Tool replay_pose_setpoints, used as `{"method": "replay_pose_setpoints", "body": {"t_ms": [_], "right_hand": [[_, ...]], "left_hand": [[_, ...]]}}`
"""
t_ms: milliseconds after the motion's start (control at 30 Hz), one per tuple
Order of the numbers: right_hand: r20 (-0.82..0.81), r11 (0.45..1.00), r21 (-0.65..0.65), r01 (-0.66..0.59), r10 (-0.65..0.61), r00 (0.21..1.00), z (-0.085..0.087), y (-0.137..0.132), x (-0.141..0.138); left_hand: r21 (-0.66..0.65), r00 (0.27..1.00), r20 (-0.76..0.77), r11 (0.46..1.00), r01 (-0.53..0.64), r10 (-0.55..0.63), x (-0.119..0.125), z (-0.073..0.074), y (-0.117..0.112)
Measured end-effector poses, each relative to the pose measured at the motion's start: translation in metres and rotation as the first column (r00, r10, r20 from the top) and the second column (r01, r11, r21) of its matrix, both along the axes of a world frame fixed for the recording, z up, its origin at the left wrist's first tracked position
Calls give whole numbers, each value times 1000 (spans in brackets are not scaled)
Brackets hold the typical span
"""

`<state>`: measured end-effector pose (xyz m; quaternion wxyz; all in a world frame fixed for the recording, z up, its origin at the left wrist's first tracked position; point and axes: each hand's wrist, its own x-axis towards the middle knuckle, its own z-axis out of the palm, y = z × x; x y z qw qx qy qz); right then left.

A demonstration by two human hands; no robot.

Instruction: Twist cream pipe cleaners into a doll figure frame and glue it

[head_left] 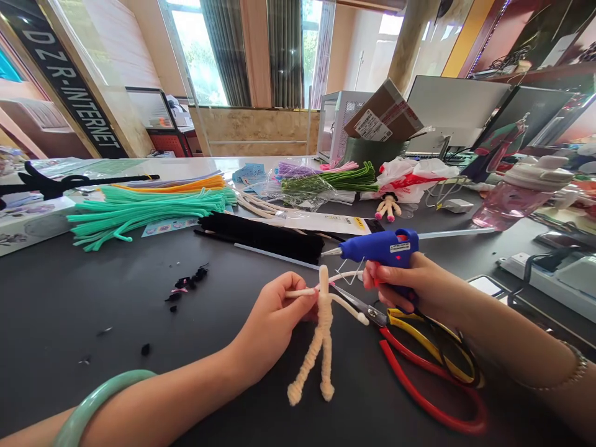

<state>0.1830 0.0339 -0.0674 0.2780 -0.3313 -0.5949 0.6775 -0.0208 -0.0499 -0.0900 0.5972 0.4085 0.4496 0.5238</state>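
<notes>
**Pipe-cleaner figure (pixel 323 323) pinched in left hand (pixel 274 316)**

Grip closed on the arm, over the tabletop (pixel 93 298); long axis near upright, head pointing away, legs toward the body. Right hand (pixel 400 285) closed around a glue gun (pixel 382 248), nozzle just above the head.

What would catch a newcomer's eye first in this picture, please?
The cream pipe-cleaner figure stands out at centre, held by the left hand, while the right hand grips a blue hot glue gun beside it. Behind them, to the left, lies a bright bundle of turquoise pipe cleaners.
</notes>
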Motion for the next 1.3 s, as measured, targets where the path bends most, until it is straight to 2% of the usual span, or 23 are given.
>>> {"method": "replay_pose_setpoints", "body": {"t_ms": [400,633,800,1000,1200,1300], "right_hand": [[-101,996,-90,24,-33,994,2,-7,-4],[-97,999,-19,32,-34,995,0,-6,-2],[-155,999,24,-30,33,987,-3,-2,-1],[-231,991,-59,-117,100,968,-9,-1,3],[-223,996,-38,-84,73,972,-5,-5,1],[-202,998,0,-65,64,977,-4,-4,1]], "left_hand": [[-59,1000,-3,998,27,-27,1,2,-2],[-112,991,75,986,123,-115,-2,-2,1],[-139,988,87,981,135,-124,-2,-1,0],[-151,988,141,985,82,-61,-1,-1,-2],[-164,977,148,970,179,-155,-1,-3,-3],[-176,978,93,964,200,-186,0,-2,-2]]}}
